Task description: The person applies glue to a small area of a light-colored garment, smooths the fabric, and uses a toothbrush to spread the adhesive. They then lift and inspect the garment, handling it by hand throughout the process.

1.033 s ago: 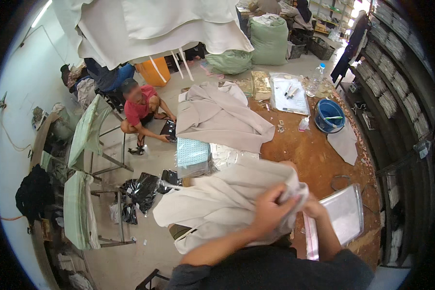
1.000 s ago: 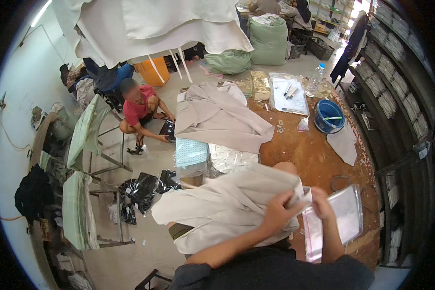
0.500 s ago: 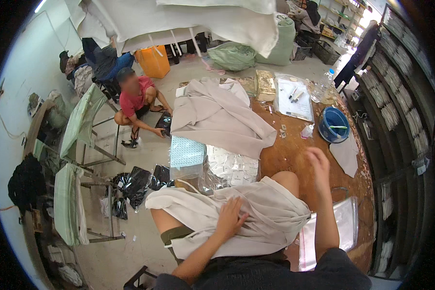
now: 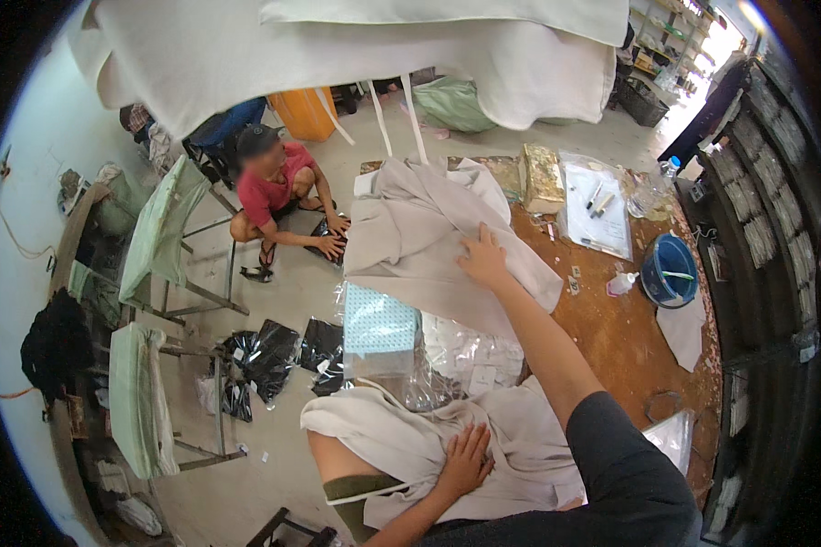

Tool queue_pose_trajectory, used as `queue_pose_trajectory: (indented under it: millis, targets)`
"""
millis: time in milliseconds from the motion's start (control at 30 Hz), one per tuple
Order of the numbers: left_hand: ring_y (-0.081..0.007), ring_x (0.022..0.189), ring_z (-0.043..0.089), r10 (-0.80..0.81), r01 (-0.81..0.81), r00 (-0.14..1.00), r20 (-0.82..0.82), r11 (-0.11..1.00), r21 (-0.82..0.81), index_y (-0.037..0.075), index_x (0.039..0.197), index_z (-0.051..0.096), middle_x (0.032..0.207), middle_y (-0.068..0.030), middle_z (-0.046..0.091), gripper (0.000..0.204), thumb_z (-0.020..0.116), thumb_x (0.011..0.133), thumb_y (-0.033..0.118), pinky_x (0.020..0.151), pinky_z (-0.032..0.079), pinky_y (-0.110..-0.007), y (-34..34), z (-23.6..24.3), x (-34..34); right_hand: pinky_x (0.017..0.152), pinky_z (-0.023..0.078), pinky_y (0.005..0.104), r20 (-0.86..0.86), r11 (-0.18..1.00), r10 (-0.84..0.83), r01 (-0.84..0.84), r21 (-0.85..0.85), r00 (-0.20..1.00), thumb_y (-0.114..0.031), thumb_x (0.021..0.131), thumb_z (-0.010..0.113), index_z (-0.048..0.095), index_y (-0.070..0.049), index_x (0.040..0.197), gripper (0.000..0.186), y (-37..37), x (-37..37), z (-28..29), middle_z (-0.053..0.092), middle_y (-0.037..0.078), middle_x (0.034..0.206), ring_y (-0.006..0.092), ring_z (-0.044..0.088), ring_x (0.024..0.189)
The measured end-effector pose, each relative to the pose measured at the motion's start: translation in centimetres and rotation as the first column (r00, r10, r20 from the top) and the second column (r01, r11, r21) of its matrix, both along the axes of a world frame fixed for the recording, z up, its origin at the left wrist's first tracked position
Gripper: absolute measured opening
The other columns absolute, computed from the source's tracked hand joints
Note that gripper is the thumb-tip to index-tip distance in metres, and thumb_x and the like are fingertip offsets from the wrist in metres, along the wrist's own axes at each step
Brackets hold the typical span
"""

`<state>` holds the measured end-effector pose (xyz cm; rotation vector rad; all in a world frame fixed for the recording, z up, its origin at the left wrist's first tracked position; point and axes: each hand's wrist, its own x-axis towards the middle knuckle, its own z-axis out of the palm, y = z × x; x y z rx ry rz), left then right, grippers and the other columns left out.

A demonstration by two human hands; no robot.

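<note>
My left hand (image 4: 463,460) rests with fingers spread on a light beige cloth (image 4: 529,456) draped over my lap. My right arm stretches forward, and my right hand (image 4: 483,255) lies open on a second beige cloth (image 4: 401,210) spread over the worn wooden table (image 4: 611,337). Between the two cloths are a light blue dotted sheet under clear plastic (image 4: 379,324) and some small white items in clear plastic bags (image 4: 465,351).
A person in red (image 4: 274,182) squats left of the table, holding a black package. Black packages (image 4: 269,356) lie on the floor by green-covered racks (image 4: 141,392). A blue bucket (image 4: 668,264), bottle and papers sit on the table. Shelves (image 4: 771,228) line the right; white fabric (image 4: 356,46) hangs overhead.
Both hands have left the bunched cloth they held. The left now lies flat on it; the right has reached forward onto the far cloth. The view has also shifted.
</note>
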<state>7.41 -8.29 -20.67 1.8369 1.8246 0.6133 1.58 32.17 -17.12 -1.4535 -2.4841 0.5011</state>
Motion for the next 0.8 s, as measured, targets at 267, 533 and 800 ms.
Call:
queue_pose_trajectory:
  millis: [267, 533, 800]
  targets:
    - [-0.0336, 0.141, 0.025, -0.001, 0.001, 1.0, 0.019, 1.0, -0.007, 0.0, 0.143, 0.036, 0.153, -0.0147, 0.029, 0.069, 0.059, 0.087, 0.032, 0.11, 0.021, -0.055, 0.2, 0.0, -0.1, 0.073, 0.047, 0.0431, -0.502, 0.985, 0.055, 0.035, 0.169, 0.863, -0.016, 0.079, 0.068, 0.064, -0.006, 0.091, 0.016, 1.2, 0.9, -1.1, 0.063, 0.012, 0.092, 0.0293, 0.062, 0.087]
    - [-0.0347, 0.142, 0.024, 0.012, -0.016, 0.993, 0.121, 0.999, 0.029, 0.001, 0.143, 0.035, 0.152, -0.0155, 0.031, 0.069, 0.06, 0.086, 0.029, 0.112, 0.019, -0.055, 0.0, -0.1, -0.3, 0.067, 0.047, 0.0403, -0.28, 0.794, 0.51, -0.57, -0.212, 0.814, -0.021, 0.081, 0.071, 0.063, -0.003, 0.078, 0.02, -11.2, 16.0, 8.9, 0.062, 0.014, 0.077, 0.0316, 0.061, 0.074]
    - [-0.0369, 0.138, 0.03, -0.017, 0.014, 0.983, 0.182, 1.0, 0.018, 0.001, 0.141, 0.038, 0.148, -0.016, 0.037, 0.062, 0.059, 0.089, 0.028, 0.111, 0.022, -0.051, 0.4, 1.5, -1.1, 0.071, 0.049, 0.0369, -0.289, 0.876, 0.282, -0.368, -0.31, 0.915, -0.026, 0.084, 0.07, 0.067, -0.001, 0.083, 0.026, -14.0, 23.5, 9.4, 0.066, 0.016, 0.083, 0.0287, 0.064, 0.078]
